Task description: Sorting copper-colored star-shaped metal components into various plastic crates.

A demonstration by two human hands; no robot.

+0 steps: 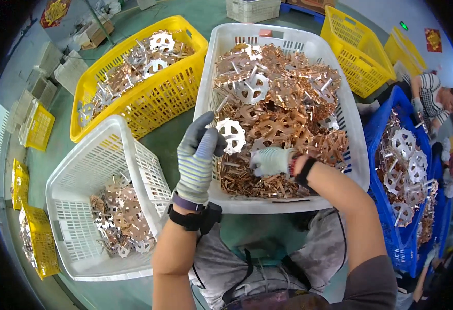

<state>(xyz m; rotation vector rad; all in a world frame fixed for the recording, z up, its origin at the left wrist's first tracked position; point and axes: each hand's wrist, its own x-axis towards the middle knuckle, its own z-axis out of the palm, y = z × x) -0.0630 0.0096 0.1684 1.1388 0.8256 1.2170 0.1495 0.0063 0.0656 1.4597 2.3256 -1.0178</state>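
Note:
My left hand, in a striped knit glove with grey fingers, pinches a silver toothed metal plate with cutouts, like a sprocket. The plate is tilted up above the near left part of a large white plastic crate. My right hand, gloved too, reaches down to the heap of copper-coloured stamped metal parts inside that crate. Its fingers are curled, and whatever lies in them is hidden. Another silver toothed plate rests on the heap farther back.
At left stand a yellow crate of metal parts and a tilted white crate with more plates. Blue crates of silver plates are at right. Behind them is a yellow crate. A person sits at far right.

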